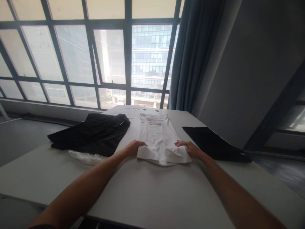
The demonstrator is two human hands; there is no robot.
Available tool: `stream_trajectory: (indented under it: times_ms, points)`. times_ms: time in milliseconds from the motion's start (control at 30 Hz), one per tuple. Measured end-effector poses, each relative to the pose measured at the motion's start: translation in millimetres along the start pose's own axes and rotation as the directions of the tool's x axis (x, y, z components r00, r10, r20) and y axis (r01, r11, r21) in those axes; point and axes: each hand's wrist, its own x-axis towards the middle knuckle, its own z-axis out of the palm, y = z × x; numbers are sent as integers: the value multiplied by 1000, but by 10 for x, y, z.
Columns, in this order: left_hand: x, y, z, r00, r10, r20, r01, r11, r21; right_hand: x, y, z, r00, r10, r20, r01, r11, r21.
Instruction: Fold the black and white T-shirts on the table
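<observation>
A white shirt [157, 133] lies lengthwise down the middle of the table, folded narrow, with its collar end at the far side. My left hand [135, 148] grips the near left edge of the shirt, thumb on top and fingers partly hidden. At the near right edge, my right hand [190, 149] pinches the cloth the same way. Between both hands the near end of the shirt is slightly raised and wrinkled, with its hem toward me.
Black garments [95, 133] are piled at the left, over a white cloth [85, 157]. A folded black garment [214, 143] lies at the right. The white table [152, 194] has papers [126, 110] at its far end, before the windows and a blue-grey curtain [195, 54].
</observation>
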Motion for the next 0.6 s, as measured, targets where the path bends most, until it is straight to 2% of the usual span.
stream_trajectory:
  times_ms: [133,300,433,500,600]
  points:
    - [-9,108,-126,1000,-12,-23,10,999,-51,-17,-85,-82,999,17,-41,-13,993,117]
    - [9,169,-277,994,-26,101,41,989,-145,-79,-292,-146,997,-25,78,19,996,85]
    - [18,243,-445,986,-39,164,70,979,-191,-125,-450,-139,993,-29,115,14,991,129]
    - [6,334,-582,969,-41,245,98,969,-227,-149,-535,-164,987,-22,159,-11,980,201]
    - [2,478,-814,915,-32,401,173,931,-320,-146,-668,-243,981,-56,187,-7,947,321]
